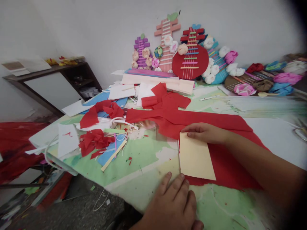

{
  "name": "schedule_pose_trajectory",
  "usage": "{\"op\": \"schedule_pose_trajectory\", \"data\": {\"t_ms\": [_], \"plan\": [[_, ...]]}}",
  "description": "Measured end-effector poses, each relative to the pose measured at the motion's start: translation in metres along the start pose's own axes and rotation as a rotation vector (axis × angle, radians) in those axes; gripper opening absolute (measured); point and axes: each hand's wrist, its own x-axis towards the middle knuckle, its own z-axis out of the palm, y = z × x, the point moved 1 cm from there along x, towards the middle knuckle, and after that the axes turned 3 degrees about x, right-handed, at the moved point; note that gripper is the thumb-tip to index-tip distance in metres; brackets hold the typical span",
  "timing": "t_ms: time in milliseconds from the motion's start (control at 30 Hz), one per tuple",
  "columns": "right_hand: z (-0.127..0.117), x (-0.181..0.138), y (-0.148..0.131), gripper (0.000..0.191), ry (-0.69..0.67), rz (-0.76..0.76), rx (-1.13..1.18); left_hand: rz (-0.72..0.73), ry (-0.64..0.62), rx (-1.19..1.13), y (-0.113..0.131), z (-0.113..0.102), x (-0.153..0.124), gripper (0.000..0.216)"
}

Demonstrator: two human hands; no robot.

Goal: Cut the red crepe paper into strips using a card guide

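Note:
A cream card rectangle [195,158] lies on a large sheet of red paper [225,159] spread over the table [144,159]. My right hand [203,131] rests flat on the card's far edge, fingers stretched out and pressing it down. My left hand [174,199] lies flat on the table at the near edge, fingers spread, its fingertips touching the card's near left corner. Neither hand holds anything.
Red paper scraps [94,140], blue and white sheets and a wooden strip [114,155] clutter the left. Paper guitar crafts with flowers [190,54] lean on the back wall. A pen [208,98] lies mid-table. Scissors [301,129] show at the right edge. A dark shelf [59,76] stands left.

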Motion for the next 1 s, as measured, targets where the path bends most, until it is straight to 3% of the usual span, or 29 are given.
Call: {"op": "schedule_pose_trajectory", "data": {"t_ms": [467, 667, 833, 1000], "plan": [[0.001, 0.0, -0.004, 0.033, -0.005, -0.043, -0.115, -0.01, 0.016, 0.003, -0.001, 0.001, 0.003, 0.04], [0.002, -0.001, -0.008, 0.027, -0.015, -0.032, -0.177, 0.037, 0.092, -0.001, -0.001, -0.003, 0.008, 0.02], [0.004, 0.0, -0.006, 0.024, -0.009, -0.048, -0.216, 0.023, -0.086, -0.062, -0.007, -0.014, 0.028, 0.028], [0.005, 0.001, -0.005, 0.024, -0.003, -0.075, -0.244, -0.13, -0.309, -0.132, -0.015, -0.019, 0.055, 0.034]]}}
